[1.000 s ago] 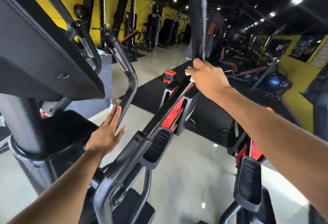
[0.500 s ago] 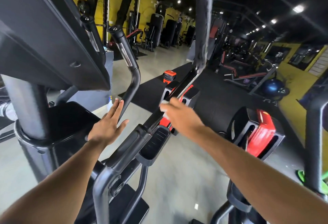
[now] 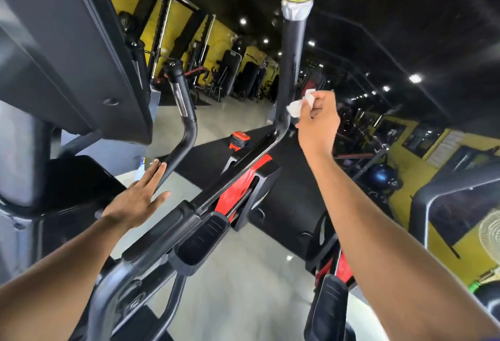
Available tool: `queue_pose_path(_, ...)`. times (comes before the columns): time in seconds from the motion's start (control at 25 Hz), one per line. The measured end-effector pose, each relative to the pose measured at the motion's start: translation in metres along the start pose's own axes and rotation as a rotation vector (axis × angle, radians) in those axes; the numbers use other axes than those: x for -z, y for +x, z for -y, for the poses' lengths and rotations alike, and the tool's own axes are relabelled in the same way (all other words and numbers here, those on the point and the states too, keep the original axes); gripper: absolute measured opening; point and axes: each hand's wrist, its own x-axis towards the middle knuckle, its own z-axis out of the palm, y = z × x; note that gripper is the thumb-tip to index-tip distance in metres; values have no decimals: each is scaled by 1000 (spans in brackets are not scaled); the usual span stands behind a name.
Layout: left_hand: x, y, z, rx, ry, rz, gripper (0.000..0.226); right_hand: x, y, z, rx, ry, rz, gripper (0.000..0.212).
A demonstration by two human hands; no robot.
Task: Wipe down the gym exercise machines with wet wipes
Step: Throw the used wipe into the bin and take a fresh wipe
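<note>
A: We see the right hand (image 3: 318, 121) pinching a crumpled white wet wipe (image 3: 300, 104) against the black upright handlebar with a silver cap (image 3: 290, 70).

B: Our left hand (image 3: 135, 200) hovers flat, fingers straight, left of that handlebar. The bar's base is cut off below.

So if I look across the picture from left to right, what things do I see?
Big grey post → left hand → curved handle → tall handle with a silver cap → white wipe → right hand → blue ball → white fan.
</note>
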Motion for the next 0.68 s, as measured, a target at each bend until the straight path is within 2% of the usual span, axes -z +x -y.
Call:
queue_pose_path(0.08, 0, 1, 1, 5, -18, -8, 75, -21, -7, -10, -94, -56, 38, 13)
queue_pose_path(0.28, -2, 2, 5, -6, -51, -12, 74, -46, -33, -46, -431, -19, 89, 22)
queue_pose_path(0.36, -2, 1, 3, 4, -60, -18, 74, -47, -30, -36, -535, 93, 66, 19)
queue_pose_path(0.44, 0, 1, 2, 2, -52, -18, 74, -48, -17, -14, -572, 285, -24, 18)
queue_pose_path(0.56, 4, -2, -1, 5, -48, -7, 75, -44, 3, 23, -446, 439, -104, 13)
queue_pose_path(0.68, 7, -3, -5, 13, -35, 5, 77, -28, 8, 54, -98, 361, -84, 9)
